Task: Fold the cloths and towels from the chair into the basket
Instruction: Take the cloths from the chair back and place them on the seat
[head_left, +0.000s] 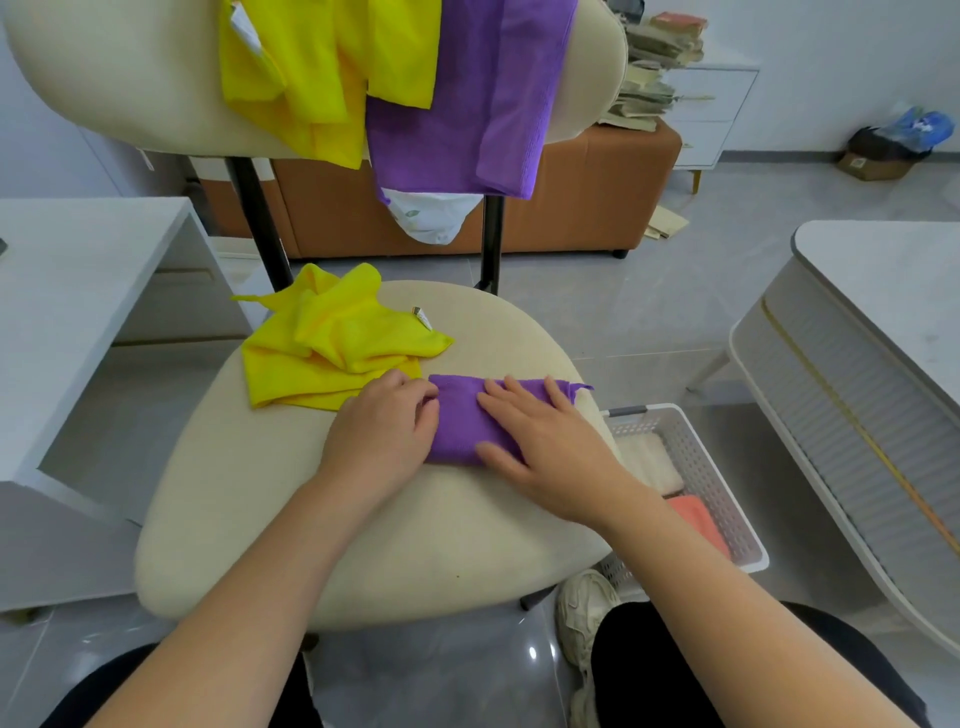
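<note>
The right hand (540, 447) lies flat, fingers spread, on the folded purple cloth (460, 415) on the padded cream chair seat (363, 519). The left hand (382, 428) curls its fingers onto the cloth's left edge. A perforated white plastic basket (696, 457) stands beside the seat. A crumpled yellow cloth (332, 343) lies beyond.

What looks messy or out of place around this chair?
The yellow cloth on the chair seat lies crumpled with its corners sticking up, beside the neatly folded purple cloth. Behind the chair, the stack of books and papers leans unevenly, and loose sheets lie on the floor.
</note>
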